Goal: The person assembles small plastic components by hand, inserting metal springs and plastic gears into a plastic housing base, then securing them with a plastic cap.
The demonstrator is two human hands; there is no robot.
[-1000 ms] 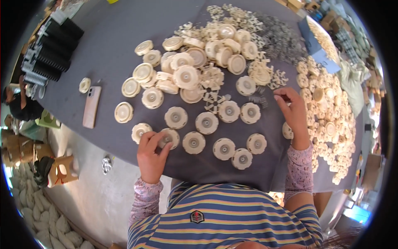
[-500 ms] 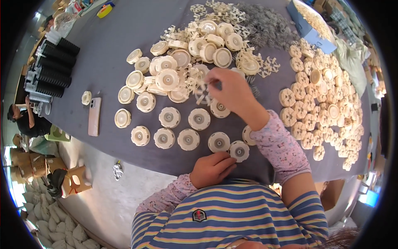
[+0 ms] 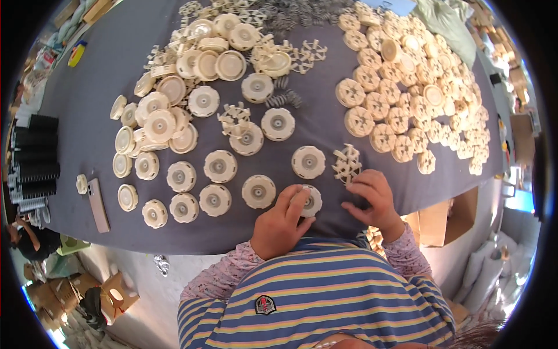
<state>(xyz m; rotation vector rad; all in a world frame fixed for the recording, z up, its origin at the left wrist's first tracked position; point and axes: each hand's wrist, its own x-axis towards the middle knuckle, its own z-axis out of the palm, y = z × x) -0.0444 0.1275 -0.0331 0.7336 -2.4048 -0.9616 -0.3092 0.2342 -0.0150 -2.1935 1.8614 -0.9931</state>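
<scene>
Left-hand grip [image 3: 278, 228] is partly closed on a round cream cap [image 3: 314, 199] near the worktop's [image 3: 322, 107] front edge, fingers over its left side and thumb at its near rim; how firmly, I cannot tell. Right-hand grip [image 3: 375, 199] has thumb and fingers parted, the fingertips at a clump of pronged cream pieces [image 3: 347, 163]; whether they touch is unclear. Best to steady the cap flat by its rim, centre uncovered, and part pronged pieces gently, without bending them.
</scene>
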